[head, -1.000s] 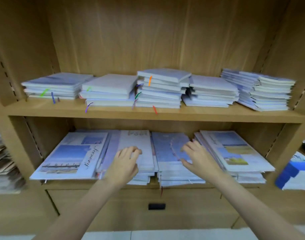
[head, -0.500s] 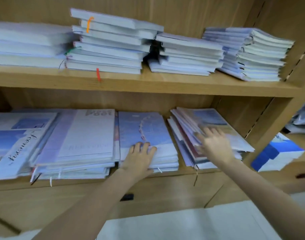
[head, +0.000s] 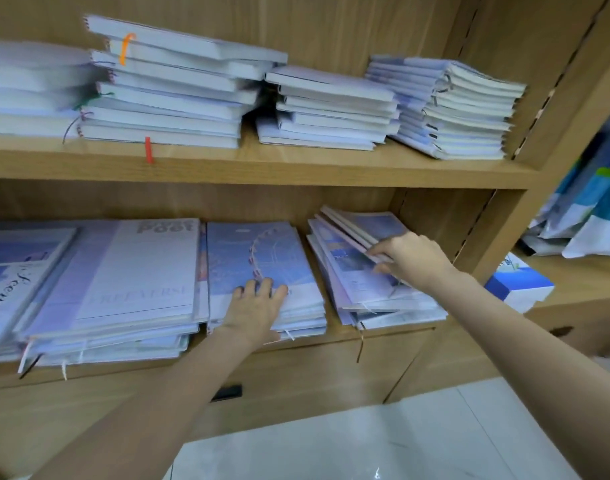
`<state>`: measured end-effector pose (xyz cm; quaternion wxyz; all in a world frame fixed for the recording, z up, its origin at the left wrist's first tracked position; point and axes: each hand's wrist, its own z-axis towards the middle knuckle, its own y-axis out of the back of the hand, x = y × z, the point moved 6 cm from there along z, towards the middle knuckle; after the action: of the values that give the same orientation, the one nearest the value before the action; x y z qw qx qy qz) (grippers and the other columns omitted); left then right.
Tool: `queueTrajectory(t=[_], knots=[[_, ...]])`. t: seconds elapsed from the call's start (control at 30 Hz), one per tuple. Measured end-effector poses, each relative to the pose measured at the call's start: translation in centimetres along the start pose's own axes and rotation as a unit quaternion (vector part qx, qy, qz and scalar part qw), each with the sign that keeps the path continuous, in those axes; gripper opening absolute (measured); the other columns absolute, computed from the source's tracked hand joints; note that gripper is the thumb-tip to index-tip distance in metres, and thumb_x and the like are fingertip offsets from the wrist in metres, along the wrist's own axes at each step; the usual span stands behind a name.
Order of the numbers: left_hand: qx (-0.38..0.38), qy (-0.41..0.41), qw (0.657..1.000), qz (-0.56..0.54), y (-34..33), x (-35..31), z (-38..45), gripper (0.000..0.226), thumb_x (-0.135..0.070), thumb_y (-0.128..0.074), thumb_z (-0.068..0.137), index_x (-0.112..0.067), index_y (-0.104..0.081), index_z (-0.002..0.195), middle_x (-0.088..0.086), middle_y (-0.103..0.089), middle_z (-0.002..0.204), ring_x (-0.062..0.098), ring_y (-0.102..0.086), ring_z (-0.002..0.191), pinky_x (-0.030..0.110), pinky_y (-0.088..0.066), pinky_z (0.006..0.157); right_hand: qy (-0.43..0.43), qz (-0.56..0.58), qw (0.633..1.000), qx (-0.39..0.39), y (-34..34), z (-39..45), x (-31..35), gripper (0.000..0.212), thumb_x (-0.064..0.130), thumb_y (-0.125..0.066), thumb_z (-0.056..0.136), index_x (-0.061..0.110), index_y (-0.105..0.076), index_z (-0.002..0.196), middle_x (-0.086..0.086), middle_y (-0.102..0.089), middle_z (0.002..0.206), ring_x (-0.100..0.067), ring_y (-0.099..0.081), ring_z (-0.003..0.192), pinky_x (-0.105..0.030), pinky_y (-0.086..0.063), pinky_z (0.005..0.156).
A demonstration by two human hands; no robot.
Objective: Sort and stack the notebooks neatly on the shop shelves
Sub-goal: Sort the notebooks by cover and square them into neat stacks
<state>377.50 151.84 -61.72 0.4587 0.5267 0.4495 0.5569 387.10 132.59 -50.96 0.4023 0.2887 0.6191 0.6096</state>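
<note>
Lower shelf [head: 393, 336], far left: a stack of large notebooks [head: 16, 271], top cover blue and white with script lettering, partly cut off by the frame edge. Just beside it, a second stack [head: 123, 282] with a pale lilac lined cover on top; ribbon markers hang over the shelf front.

Next stack [head: 262, 258], middle of the lower shelf, carries a blue cover with a ferris-wheel drawing. The left hand [head: 253, 310] lies flat on the near end of this cover, fingers straight and slightly spread, pressing down, gripping nothing.

Right-hand stack [head: 359, 271] on the lower shelf sits skewed, its books fanned and unaligned. The right hand [head: 409, 259] reaches into it from the right, fingers curled around the edge of the upper few notebooks [head: 369, 225], which are tilted up off the books below.

Upper shelf [head: 262, 164], left to right: a blurred white stack [head: 30, 91] at the frame edge; a taller, uneven stack [head: 172, 88] with orange, green and red ribbon markers; a lower stack [head: 331, 109] touching it; a stack [head: 449, 109] turned at an angle near the right upright.

Right of the shelving unit: a blue and white box [head: 518, 285] on a low ledge, and blurred blue and white packages [head: 591, 202] behind it.
</note>
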Motion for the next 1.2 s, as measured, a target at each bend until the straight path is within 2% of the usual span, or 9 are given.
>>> queueTrajectory(t=[0.13, 0.23, 0.33, 0.47, 0.57, 0.67, 0.83, 1.1, 1.2], knots=[[0.001, -0.001, 1.000, 0.000, -0.4, -0.2, 0.0, 0.077, -0.049, -0.058, 0.084, -0.018, -0.016, 0.140, 0.009, -0.024, 0.142, 0.031, -0.030, 0.127, 0.040, -0.029, 0.103, -0.026, 0.030, 0.997, -0.070, 1.6, -0.1, -1.6, 0.033, 0.038, -0.054, 0.092, 0.034, -0.057, 0.124, -0.007, -0.063, 0.117, -0.033, -0.057, 0.107, -0.037, -0.046, 0.081], [0.003, -0.007, 1.000, -0.017, -0.6, 0.0, -0.3, 0.075, -0.048, -0.057, 0.086, -0.020, -0.015, 0.141, 0.007, -0.021, 0.146, 0.030, -0.025, 0.131, 0.040, -0.025, 0.107, 0.001, 0.165, 0.986, -0.021, 1.5, -0.2, -2.2, 0.030, 0.040, -0.060, 0.088, 0.034, -0.063, 0.118, 0.005, -0.067, 0.096, -0.024, -0.058, 0.101, -0.035, -0.046, 0.082], [-0.005, -0.029, 0.999, -0.027, -0.5, 0.8, -1.0, 0.066, -0.040, -0.054, 0.090, -0.020, -0.018, 0.142, 0.005, -0.020, 0.149, 0.027, -0.026, 0.133, 0.037, -0.022, 0.109, -0.001, 0.175, 0.985, 0.007, 0.4, 0.0, -1.4, 0.027, 0.030, -0.058, 0.091, 0.030, -0.064, 0.118, 0.000, -0.064, 0.118, -0.023, -0.057, 0.111, -0.037, -0.047, 0.090], [-0.200, -0.068, 0.976, -0.047, 1.7, 3.4, -4.6, 0.059, -0.025, -0.075, 0.063, -0.016, -0.044, 0.113, 0.006, -0.061, 0.109, 0.026, -0.058, 0.096, 0.036, -0.037, 0.091, 0.028, 0.091, 0.994, 0.055, -2.5, 0.1, 3.7, 0.033, 0.025, -0.055, 0.092, 0.018, -0.060, 0.124, -0.007, -0.058, 0.128, -0.026, -0.050, 0.118, -0.031, -0.041, 0.092], [-0.252, 0.000, 0.966, -0.048, 1.5, 9.0, -8.7, 0.052, -0.030, -0.062, 0.066, -0.015, -0.046, 0.112, 0.010, -0.060, 0.110, 0.027, -0.047, 0.103, 0.041, -0.031, 0.096, 0.078, 0.162, 0.983, 0.038, -3.4, -0.2, 10.5, 0.042, 0.033, -0.058, 0.091, 0.017, -0.053, 0.130, -0.011, -0.040, 0.145, -0.026, -0.032, 0.134, -0.034, -0.032, 0.105], [-0.229, 0.080, 0.970, -0.018, -0.3, 15.6, -12.8, 0.070, -0.036, -0.079, 0.058, -0.014, -0.046, 0.116, 0.014, -0.055, 0.117, 0.029, -0.043, 0.108, 0.044, -0.029, 0.096, 0.145, 0.213, 0.964, 0.062, -3.8, -0.8, 18.9, 0.060, 0.037, -0.059, 0.090, 0.020, -0.035, 0.142, -0.005, -0.013, 0.156, -0.024, -0.012, 0.143, -0.036, -0.022, 0.112], [-0.197, 0.193, 0.961, -0.011, -2.6, 24.1, -19.5, 0.070, -0.041, -0.077, 0.058, -0.011, -0.047, 0.114, 0.018, -0.058, 0.112, 0.036, -0.055, 0.100, 0.049, -0.046, 0.086, 0.222, 0.240, 0.943, 0.064, -4.1, 0.5, 30.6, 0.077, 0.043, -0.062, 0.086, 0.025, -0.018, 0.148, -0.003, 0.002, 0.157, -0.024, -0.002, 0.144, -0.038, -0.013, 0.116], [-0.151, 0.166, 0.974, 0.022, -3.0, 30.5, -21.0, 0.080, -0.003, -0.085, 0.039, -0.013, -0.047, 0.109, 0.016, -0.064, 0.102, 0.036, -0.064, 0.085, 0.041, -0.054, 0.067, 0.265, 0.122, 0.956, -0.033, -3.9, 2.4, 43.4, 0.086, 0.053, -0.063, 0.078, 0.023, -0.020, 0.146, -0.005, -0.011, 0.155, -0.025, -0.007, 0.143, -0.046, -0.004, 0.114], [-0.130, 0.134, 0.981, 0.054, -2.0, 32.0, -20.1, 0.067, -0.002, -0.087, 0.036, -0.009, -0.057, 0.095, 0.011, -0.066, 0.082, 0.032, -0.063, 0.065, 0.033, -0.049, 0.045, 0.265, 0.057, 0.960, -0.065, -4.1, 2.0, 44.0, 0.096, 0.056, -0.081, 0.054, 0.014, -0.048, 0.134, -0.016, -0.046, 0.138, -0.039, -0.044, 0.126, -0.057, -0.034, 0.101]])
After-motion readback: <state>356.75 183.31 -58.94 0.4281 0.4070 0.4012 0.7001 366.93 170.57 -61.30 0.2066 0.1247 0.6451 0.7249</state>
